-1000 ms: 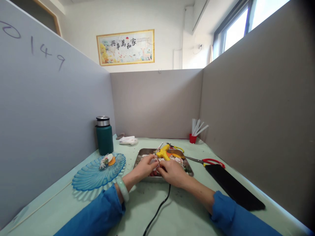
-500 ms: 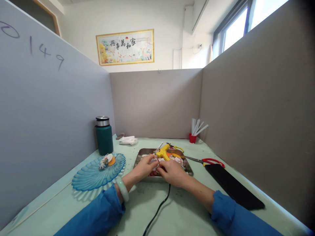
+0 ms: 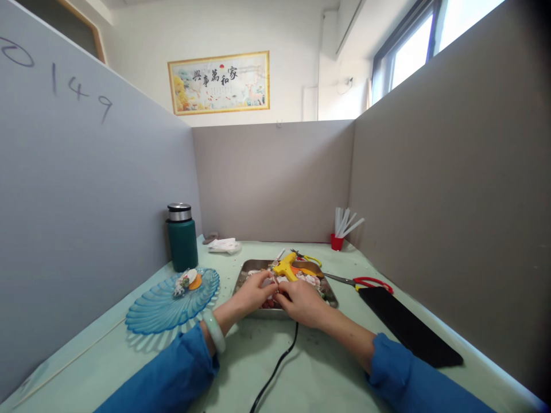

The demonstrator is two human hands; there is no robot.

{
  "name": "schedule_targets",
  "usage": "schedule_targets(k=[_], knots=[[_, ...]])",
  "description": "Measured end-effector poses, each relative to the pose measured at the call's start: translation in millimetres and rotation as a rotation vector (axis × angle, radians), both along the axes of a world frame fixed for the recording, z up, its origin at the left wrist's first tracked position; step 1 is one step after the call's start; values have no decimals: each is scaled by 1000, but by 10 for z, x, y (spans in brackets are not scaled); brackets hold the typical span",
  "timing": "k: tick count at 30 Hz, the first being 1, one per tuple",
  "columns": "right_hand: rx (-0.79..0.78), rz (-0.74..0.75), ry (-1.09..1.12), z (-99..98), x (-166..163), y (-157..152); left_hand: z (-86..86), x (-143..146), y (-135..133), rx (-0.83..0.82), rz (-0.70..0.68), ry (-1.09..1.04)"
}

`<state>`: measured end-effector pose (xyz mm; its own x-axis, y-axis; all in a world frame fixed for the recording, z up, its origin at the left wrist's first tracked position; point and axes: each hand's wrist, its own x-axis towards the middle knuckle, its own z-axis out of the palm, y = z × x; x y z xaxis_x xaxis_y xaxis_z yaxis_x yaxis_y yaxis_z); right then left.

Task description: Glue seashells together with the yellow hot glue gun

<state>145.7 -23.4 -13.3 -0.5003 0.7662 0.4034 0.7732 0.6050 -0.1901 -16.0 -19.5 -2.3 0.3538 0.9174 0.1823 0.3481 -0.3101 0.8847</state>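
Observation:
Over the near part of a metal tray, my left hand and my right hand meet fingertip to fingertip. Both are closed in a pinch around something small and pale that I cannot make out; the fingers hide most of it. Just beyond them a yellow glue gun lies across the tray. Small pink, white and orange pieces fill the tray around it. A black cord runs from under the tray's near side toward me.
On the left are a blue scalloped plate with small decorations and a green bottle. To the right lie red-handled scissors and a black strip. Behind stand white sticks in a red cup, yellow-handled pliers and a white packet.
My fingertips have shifted very slightly over the tray. Everything else stays where it was.

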Motion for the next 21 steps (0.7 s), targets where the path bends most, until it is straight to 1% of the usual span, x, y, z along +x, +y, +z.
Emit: schedule_targets(k=[3,8,15,21], knots=[[-7,2,2,6,-2,-1,-5,-2,-1,28,2,12],[-16,-2,-6,17,-5,-10,3,-4,-23,170,26,99],[-20,-25,-36,38,-12,-30,30,0,-52,228,70,169],[-18,-14,-16,41,-18,-32,28,-6,-45,290,74,217]])
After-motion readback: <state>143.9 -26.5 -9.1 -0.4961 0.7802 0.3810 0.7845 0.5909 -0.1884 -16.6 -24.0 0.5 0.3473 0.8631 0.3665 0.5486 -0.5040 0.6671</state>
